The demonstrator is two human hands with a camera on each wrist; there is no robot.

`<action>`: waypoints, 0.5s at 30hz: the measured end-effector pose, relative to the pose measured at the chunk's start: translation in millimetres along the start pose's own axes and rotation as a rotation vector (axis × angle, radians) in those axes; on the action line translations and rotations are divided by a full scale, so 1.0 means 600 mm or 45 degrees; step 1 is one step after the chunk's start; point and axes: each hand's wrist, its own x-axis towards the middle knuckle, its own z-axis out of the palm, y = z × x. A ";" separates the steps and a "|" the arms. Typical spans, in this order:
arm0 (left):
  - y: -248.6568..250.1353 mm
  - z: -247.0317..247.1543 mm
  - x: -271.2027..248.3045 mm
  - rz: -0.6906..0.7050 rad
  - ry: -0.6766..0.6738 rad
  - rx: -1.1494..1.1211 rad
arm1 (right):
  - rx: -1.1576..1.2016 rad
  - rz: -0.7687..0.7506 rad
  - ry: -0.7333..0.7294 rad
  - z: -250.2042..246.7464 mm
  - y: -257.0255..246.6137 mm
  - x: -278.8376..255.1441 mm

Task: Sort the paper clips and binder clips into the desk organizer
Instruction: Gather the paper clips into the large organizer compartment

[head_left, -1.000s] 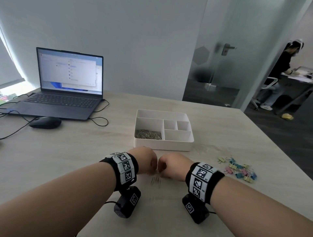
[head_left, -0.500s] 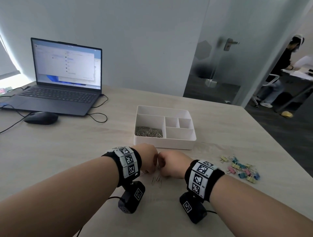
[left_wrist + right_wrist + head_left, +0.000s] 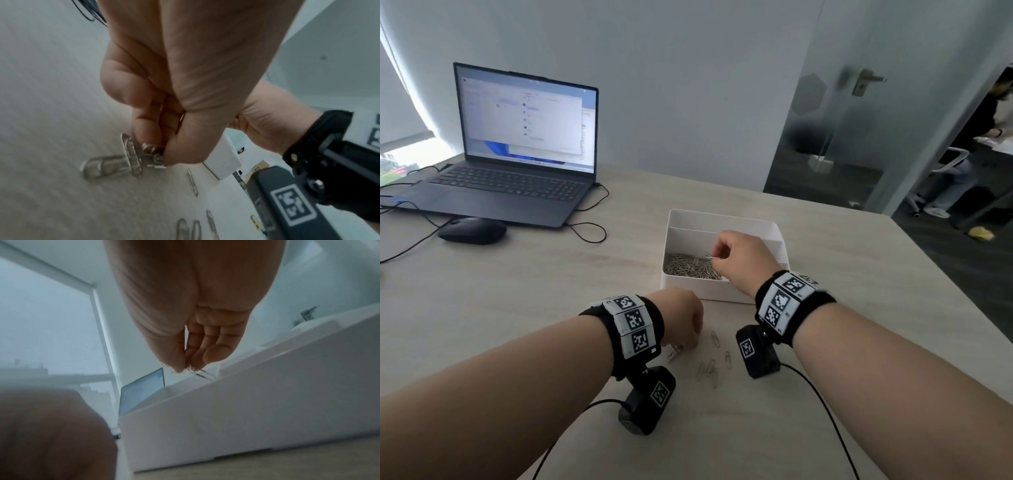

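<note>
A paper clip point(image 3: 709, 255) is pinched by the right hand point(image 3: 739, 255) above the clip-filled compartment of the white desk organizer point(image 3: 726, 219). Silver clips point(image 3: 152, 151) are gripped by the curled left hand point(image 3: 681, 318) at the table point(image 3: 517, 308), beside loose paper clips point(image 3: 710, 370).

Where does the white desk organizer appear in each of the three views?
Head: the white desk organizer is in the centre, beyond both wrists.
Left wrist: only its corner shows, right of centre.
Right wrist: its side wall fills the lower right.
Shared landmark: the right hand over it.
</note>
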 end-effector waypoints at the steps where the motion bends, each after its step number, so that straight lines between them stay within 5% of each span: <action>1: -0.004 -0.003 0.000 -0.013 -0.013 -0.064 | -0.031 -0.005 -0.018 0.001 0.002 0.006; 5: -0.020 -0.023 0.001 -0.010 0.062 -0.356 | -0.056 -0.011 -0.048 0.005 0.018 0.001; 9: -0.028 -0.063 0.018 0.002 0.330 -0.693 | 0.002 0.009 -0.032 -0.013 0.038 -0.040; 15: -0.029 -0.105 0.048 -0.059 0.757 -0.859 | -0.090 0.160 -0.418 -0.014 0.067 -0.115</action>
